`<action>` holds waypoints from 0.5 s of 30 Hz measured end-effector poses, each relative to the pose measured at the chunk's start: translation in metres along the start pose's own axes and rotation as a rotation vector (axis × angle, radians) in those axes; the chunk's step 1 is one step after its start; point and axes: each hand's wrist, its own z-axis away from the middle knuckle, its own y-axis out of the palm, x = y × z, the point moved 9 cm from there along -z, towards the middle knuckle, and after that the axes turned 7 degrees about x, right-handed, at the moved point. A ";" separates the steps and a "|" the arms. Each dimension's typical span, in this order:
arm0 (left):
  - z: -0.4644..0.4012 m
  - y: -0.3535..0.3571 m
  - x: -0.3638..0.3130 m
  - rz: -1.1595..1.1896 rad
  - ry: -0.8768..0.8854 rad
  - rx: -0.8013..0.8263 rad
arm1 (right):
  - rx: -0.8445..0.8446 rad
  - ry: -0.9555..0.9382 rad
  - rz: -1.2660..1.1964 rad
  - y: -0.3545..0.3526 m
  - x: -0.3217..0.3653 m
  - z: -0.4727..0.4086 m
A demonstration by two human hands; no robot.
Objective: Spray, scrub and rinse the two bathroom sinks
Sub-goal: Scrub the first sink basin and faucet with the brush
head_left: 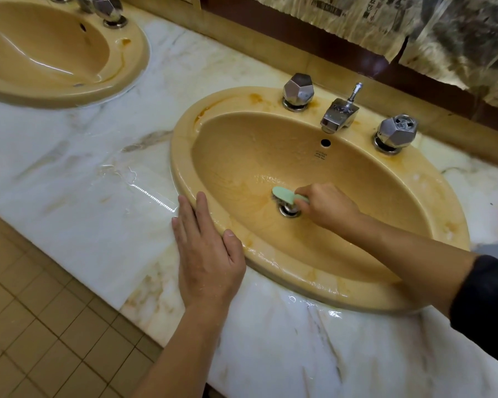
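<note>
Two tan oval sinks are set in a marble counter. In the near sink [431, 196], wet and streaked with orange stains, my right hand [327, 206] grips the handle of a pale green scrub brush [285, 195]. The brush head lies on the basin floor just above the metal drain [289, 211]. My left hand [206, 254] lies flat with straight fingers on the counter and the sink's front-left rim. The far sink [133, 50] sits at the upper left, wet and glossy.
The near sink has a chrome spout [339, 113] between two faceted chrome knobs [298, 90] [397, 133]. The marble counter [98, 196] is wet, with puddles near both sinks. Tan floor tiles [35, 340] lie at the lower left. Plastic-covered newspaper hangs on the back wall.
</note>
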 end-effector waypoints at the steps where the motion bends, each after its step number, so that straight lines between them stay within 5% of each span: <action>1: 0.000 0.000 0.000 0.002 0.000 0.001 | 0.039 -0.019 -0.001 0.003 0.002 0.005; 15: -0.001 0.000 0.000 -0.001 0.005 0.005 | 0.038 0.017 -0.004 -0.012 -0.013 0.006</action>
